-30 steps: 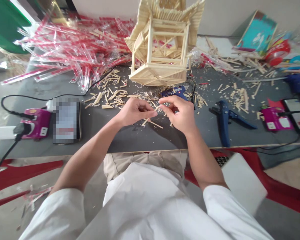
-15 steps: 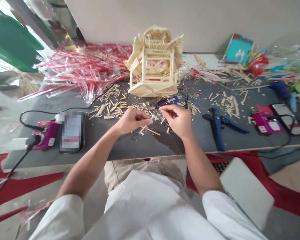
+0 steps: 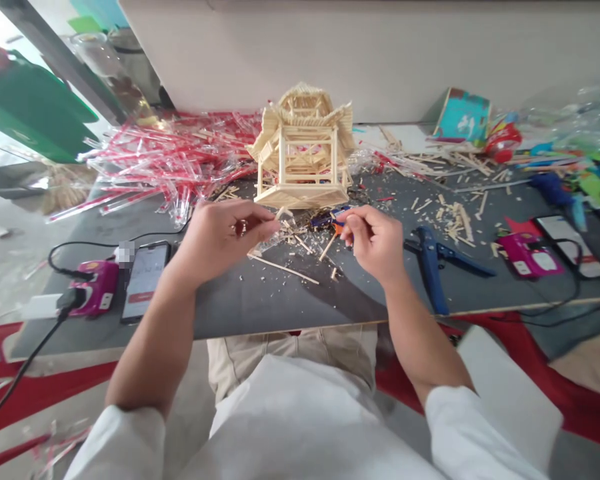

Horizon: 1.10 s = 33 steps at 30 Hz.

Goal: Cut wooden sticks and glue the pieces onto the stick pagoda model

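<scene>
in the head view, the left hand [image 3: 215, 239] reaches forward over the table [image 3: 260, 310], thumb and forefinger pinching a short stick [image 3: 280, 213]. the right hand [image 3: 380, 241] is half curled, thumb towards the forefinger, fingertips right at the glue gun [image 3: 321, 219]; whether they grip it, i cannot tell. the model [image 3: 303, 198] stands just beyond both hands, at far centre. writing on the left phone [image 3: 149, 277] and the far-right teal box [image 3: 463, 115] is too small to read.

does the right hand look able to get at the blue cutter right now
Probably yes: the blue cutter lies on the tabletop just right of the right hand, and nothing visible covers it or stands between.
</scene>
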Each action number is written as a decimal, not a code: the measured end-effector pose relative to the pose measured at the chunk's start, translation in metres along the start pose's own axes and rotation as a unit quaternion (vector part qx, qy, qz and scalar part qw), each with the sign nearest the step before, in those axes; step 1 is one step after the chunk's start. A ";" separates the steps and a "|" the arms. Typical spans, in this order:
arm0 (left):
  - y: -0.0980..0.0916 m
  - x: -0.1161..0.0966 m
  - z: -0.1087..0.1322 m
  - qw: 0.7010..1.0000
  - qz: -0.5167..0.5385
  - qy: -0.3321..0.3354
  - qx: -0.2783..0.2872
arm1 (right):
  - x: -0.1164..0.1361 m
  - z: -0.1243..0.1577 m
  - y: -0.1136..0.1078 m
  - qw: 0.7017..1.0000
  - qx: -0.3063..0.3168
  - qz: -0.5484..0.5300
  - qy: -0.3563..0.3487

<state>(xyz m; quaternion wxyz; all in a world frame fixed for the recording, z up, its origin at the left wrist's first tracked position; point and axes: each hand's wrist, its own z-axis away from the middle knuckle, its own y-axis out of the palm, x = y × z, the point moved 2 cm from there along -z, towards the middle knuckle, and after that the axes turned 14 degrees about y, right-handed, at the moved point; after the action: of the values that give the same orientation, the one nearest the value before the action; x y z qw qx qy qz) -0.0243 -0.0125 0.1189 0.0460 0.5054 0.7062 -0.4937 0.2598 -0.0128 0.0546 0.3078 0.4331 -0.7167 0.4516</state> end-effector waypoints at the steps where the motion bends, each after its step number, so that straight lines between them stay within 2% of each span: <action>1: -0.006 -0.004 -0.007 1.000 -0.020 0.014 -0.012 | 0.005 -0.005 -0.003 1.000 -0.003 -0.004 -0.001; 4: -0.018 -0.011 -0.032 0.997 -0.060 0.054 -0.014 | 0.023 -0.025 -0.012 0.999 -0.017 -0.029 -0.031; 7: -0.021 -0.014 -0.058 0.991 -0.088 0.101 -0.012 | 0.043 -0.050 -0.019 0.996 -0.008 -0.055 -0.067; 11: -0.014 -0.009 -0.082 0.981 -0.113 0.153 -0.049 | 0.066 -0.082 -0.024 0.994 0.047 -0.013 -0.097; 15: -0.001 0.005 -0.094 0.978 -0.107 0.169 -0.052 | 0.080 -0.103 -0.020 0.984 0.053 0.080 -0.149; 21: 0.010 0.021 -0.107 0.979 -0.073 0.182 -0.054 | 0.074 -0.112 -0.007 0.977 0.081 0.133 -0.144; 25: 0.015 0.021 -0.111 0.987 -0.057 0.144 -0.046 | 0.067 -0.116 -0.008 0.975 0.074 0.159 -0.137; 28: 0.017 0.019 -0.111 0.989 -0.059 0.128 -0.042 | 0.065 -0.120 -0.012 0.977 0.091 0.146 -0.129; 33: 0.020 0.018 -0.109 0.985 -0.061 0.151 -0.050 | 0.063 -0.121 -0.016 0.975 0.110 0.155 -0.119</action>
<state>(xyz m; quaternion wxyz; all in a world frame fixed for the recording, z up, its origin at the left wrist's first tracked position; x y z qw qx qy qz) 0.0301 0.0807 0.1513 -0.0661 0.5268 0.7587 -0.3775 0.2527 0.0730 0.1624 0.0971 0.3983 -0.7527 0.5151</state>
